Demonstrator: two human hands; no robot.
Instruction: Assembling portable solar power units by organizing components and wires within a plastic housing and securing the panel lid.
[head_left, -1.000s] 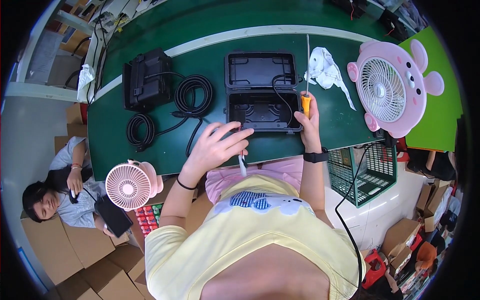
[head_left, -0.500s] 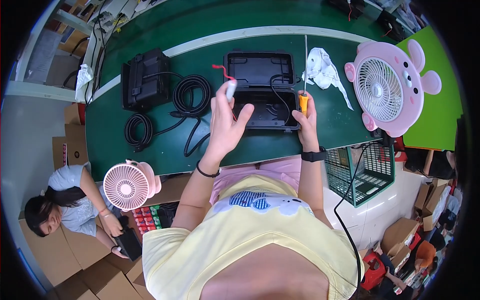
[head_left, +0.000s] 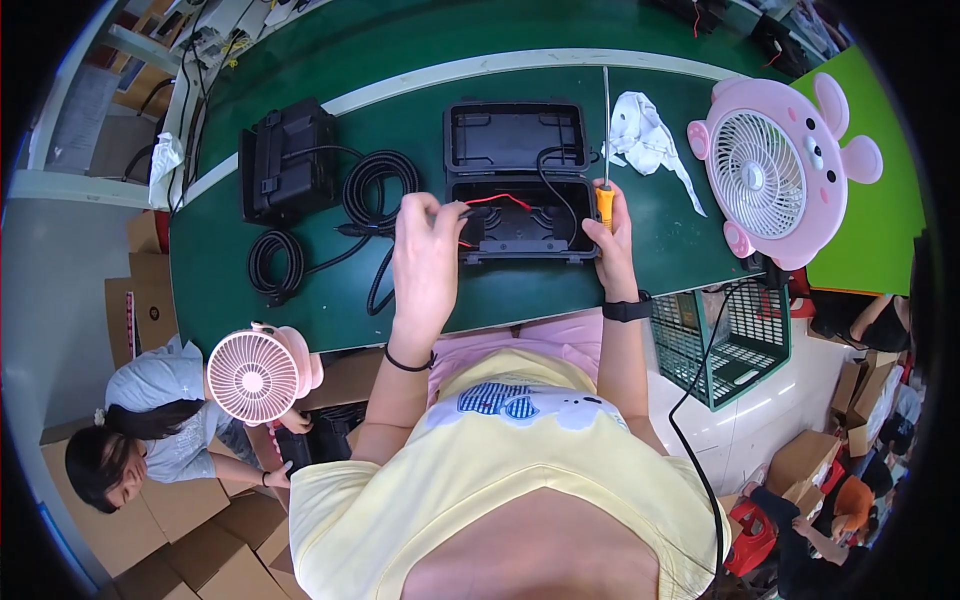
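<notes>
I see my worktop [head_left: 650,240] in bright, fairly even light, seemingly from overhead, with streaks of glare on the pale floor [head_left: 745,430]. The deep black box [head_left: 515,140] swallows detail in its shadowed interior. The centre looks reasonably sharp to me; the small clutter at far right turns soft. Fisheye distortion bows the white strip [head_left: 560,57], and black vignetting closes the corners.
</notes>
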